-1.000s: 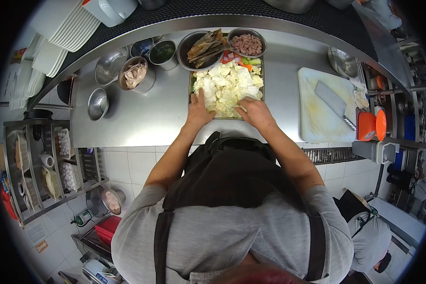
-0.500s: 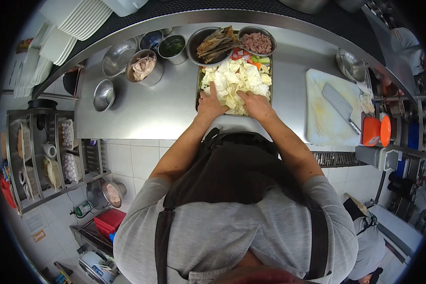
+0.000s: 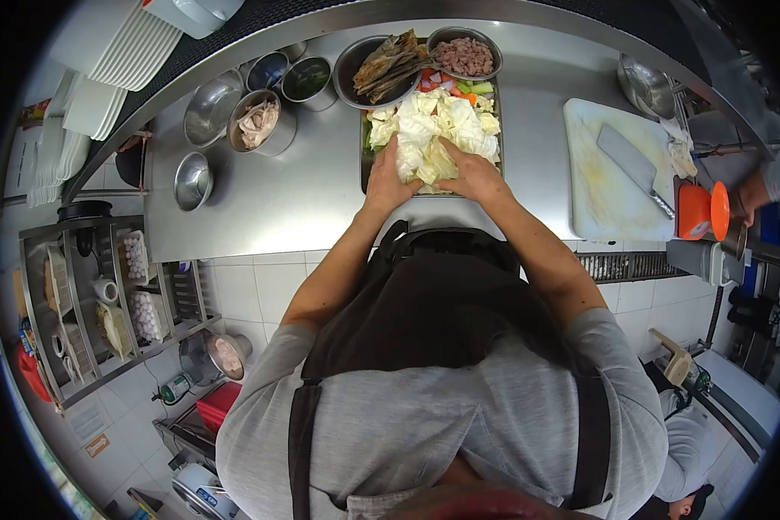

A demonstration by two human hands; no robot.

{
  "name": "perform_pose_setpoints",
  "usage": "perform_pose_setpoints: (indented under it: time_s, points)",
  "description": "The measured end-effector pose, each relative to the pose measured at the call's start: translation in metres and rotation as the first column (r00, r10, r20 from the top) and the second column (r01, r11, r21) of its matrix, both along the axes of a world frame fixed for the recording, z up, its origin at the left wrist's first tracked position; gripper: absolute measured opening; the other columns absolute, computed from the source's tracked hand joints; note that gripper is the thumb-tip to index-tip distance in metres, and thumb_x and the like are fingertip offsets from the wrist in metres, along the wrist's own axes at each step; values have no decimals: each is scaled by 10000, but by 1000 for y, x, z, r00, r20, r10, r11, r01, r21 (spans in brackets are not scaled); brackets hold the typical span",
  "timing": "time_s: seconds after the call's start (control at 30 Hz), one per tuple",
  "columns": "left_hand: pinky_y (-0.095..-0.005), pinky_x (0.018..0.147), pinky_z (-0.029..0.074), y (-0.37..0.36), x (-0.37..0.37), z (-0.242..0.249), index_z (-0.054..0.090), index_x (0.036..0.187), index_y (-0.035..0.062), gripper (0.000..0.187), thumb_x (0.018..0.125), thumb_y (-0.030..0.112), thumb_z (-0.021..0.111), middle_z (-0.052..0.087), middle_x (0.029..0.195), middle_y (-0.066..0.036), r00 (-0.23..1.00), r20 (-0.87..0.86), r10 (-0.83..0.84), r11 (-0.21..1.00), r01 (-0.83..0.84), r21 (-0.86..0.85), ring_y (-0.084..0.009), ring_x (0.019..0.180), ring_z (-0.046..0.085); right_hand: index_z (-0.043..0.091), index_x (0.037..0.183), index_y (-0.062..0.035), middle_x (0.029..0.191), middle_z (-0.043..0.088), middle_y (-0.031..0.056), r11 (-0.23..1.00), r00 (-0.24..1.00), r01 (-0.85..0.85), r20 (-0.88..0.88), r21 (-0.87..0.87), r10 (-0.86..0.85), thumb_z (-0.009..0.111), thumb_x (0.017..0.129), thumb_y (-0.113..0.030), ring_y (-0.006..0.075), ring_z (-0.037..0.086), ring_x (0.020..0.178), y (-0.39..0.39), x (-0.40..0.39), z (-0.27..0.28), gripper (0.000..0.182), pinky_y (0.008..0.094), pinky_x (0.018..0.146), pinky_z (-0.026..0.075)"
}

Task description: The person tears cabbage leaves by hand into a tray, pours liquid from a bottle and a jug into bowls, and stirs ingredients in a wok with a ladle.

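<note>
A heap of torn cabbage leaves [image 3: 432, 121] fills a metal tray [image 3: 365, 170] at the counter's front edge. My left hand [image 3: 392, 180] rests on the heap's near left side, fingers stretched forward and thumb pointing inward. Against the near right side lies my right hand [image 3: 474, 176], its fingers also extended, the thumb close to the left one. Both touch the leaves; some fingertips are hidden among them. Behind the cabbage, red, orange and green cut vegetables [image 3: 464, 92] show. A bowl of dried fish [image 3: 392, 68] and a bowl of chopped pink meat [image 3: 464, 58] sit at the tray's far end.
On the right, a cleaver [image 3: 628, 159] lies on a white cutting board [image 3: 594, 208], beside an orange container [image 3: 693, 211]. Several metal bowls and a pot of pale meat [image 3: 259, 124] stand at the left. A shelf [image 3: 390, 24] overhangs the back. Another person's hand [image 3: 751, 192] is at far right.
My hands have shifted from atop the leaves to cup the heap's near sides, thumbs closer together. The camera view has moved slightly. Another person's hand has appeared at right.
</note>
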State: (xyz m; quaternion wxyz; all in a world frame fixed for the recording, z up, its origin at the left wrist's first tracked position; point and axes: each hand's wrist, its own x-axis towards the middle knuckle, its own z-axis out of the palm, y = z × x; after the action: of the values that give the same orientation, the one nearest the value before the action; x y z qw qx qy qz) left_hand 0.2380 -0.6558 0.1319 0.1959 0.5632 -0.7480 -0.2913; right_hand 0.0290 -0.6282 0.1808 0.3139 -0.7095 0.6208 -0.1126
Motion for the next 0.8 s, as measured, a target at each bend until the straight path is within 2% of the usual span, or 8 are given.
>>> perform_pose_setpoints:
  time_s: [0.1,0.23,0.33,0.4,0.5,0.57,0.63,0.8]
  points:
    - [-429,1034,409,-8,-5,4,187,1490,96,1071,628,196,813,444,1335,-267,998,-42,-38,999,37,-9,-422,1219,468,359,1440,-86,1176,602,264,999,1000,-22,19,-48,23,802,657,-411,391,601,1069,-8,8,-22,956,430,926,482]
    - [-402,1051,398,-18,-4,1,375,1416,76,886,638,135,794,493,1318,-212,976,-209,-57,997,45,-61,-352,1241,482,355,1443,-85,1189,598,265,998,996,56,76,-32,-53,808,650,-397,369,598,1093,-18,16,-27,965,408,926,485]
    - [-391,1018,425,-21,-10,18,462,1357,105,773,649,88,771,535,1264,-181,943,-313,-112,989,75,-128,-340,1190,522,376,1433,-105,1114,634,241,989,957,141,260,-35,-127,812,648,-368,322,650,985,-16,9,-12,936,372,863,510]
    - [-371,970,453,-25,-13,45,539,1277,126,638,677,51,742,570,1220,-151,905,-394,-162,978,95,-186,-312,1144,557,441,1373,-126,987,662,199,970,898,212,369,119,-242,800,667,-335,268,671,826,-21,3,13,819,346,776,524]
    - [-315,968,444,-44,-8,54,563,1254,88,588,701,42,757,573,1246,-111,893,-377,-247,969,214,-128,-214,1127,563,490,1297,-168,990,651,199,962,880,244,388,125,-273,787,660,-337,320,646,919,-27,-13,17,723,386,820,503]
    - [-302,922,465,-51,-6,64,582,1220,80,524,727,57,757,617,1175,-92,875,-419,-244,969,237,-68,-183,1044,595,533,1196,-149,997,650,189,947,900,266,306,179,-311,752,703,-300,321,637,940,-25,-19,27,560,395,835,496]
    - [-296,890,479,-57,-3,75,585,1210,75,487,752,83,751,649,1110,-82,948,-258,-188,968,223,116,-174,991,613,559,1157,-131,1041,650,167,976,968,211,152,-51,-201,712,758,-255,328,618,991,-26,-27,19,445,411,870,482]
    - [-285,846,490,-64,14,68,575,1209,75,467,778,125,751,655,1077,-85,967,-215,-134,973,169,156,-156,965,612,576,1138,-107,1105,641,141,977,981,168,125,-130,-152,673,803,-202,336,598,1038,-13,-23,20,362,431,893,473]
